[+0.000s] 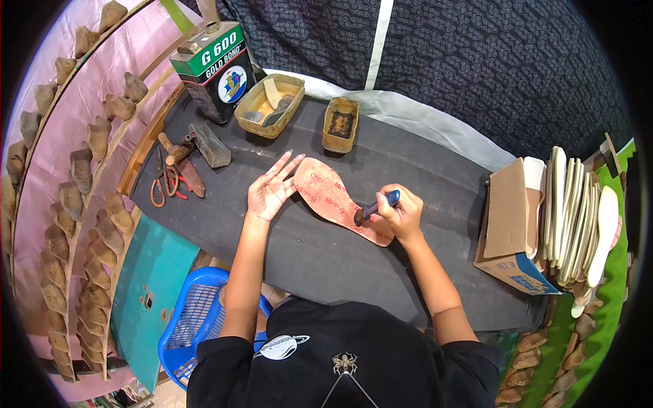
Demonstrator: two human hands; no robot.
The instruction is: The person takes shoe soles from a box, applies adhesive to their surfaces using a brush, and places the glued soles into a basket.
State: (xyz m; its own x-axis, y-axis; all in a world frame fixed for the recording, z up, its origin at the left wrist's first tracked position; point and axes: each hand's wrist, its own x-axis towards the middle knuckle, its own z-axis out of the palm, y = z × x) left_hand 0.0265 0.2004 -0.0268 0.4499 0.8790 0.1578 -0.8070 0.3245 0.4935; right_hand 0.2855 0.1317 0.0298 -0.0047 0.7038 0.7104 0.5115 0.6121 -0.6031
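Observation:
A tan shoe insole with red printing lies slanted on the dark work table. My right hand is closed round the blue handle of a brush, whose bristle end touches the insole near its narrower end. Beside the wider end, my left hand is palm up with its fingers apart, the fingertips at the insole's edge. It grips nothing. Beyond the insole stands a small tan tub with dark residue inside.
A larger tub holding flat scraps and a metal can stand far left. Scissors, a hammer and a dark block lie left. To the right are a cardboard box and stacked pale soles. Shoe lasts line racks.

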